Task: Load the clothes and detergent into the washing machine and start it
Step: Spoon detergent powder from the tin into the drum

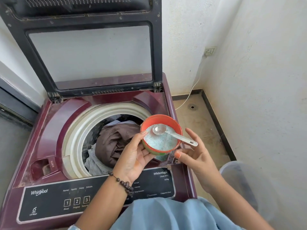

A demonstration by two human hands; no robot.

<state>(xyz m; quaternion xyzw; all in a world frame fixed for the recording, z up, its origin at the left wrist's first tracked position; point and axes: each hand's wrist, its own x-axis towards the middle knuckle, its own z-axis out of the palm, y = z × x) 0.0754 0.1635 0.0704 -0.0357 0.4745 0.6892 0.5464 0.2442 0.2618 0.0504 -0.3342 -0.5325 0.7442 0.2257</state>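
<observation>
A maroon top-load washing machine (pixel 49 130) stands with its lid (pixel 89 52) raised. Brown and pale clothes (pixel 114 143) lie in the drum. My left hand (pixel 134 156) grips an orange bowl (pixel 166 119) of pale blue detergent powder (pixel 159 141) over the drum's right rim. A metal spoon (pixel 167 131) lies in the powder, its handle sticking out over the bowl's right edge. My right hand (pixel 197 155) hovers just right of the bowl under the spoon handle, fingers loosely spread and holding nothing.
The control panel (pixel 74 200) with numbered buttons runs along the machine's front edge. A white wall with a socket (pixel 209 51) and cord stands to the right. A floor drain (pixel 192 107) sits beside the machine. A pale basket rim (pixel 232 170) shows at lower right.
</observation>
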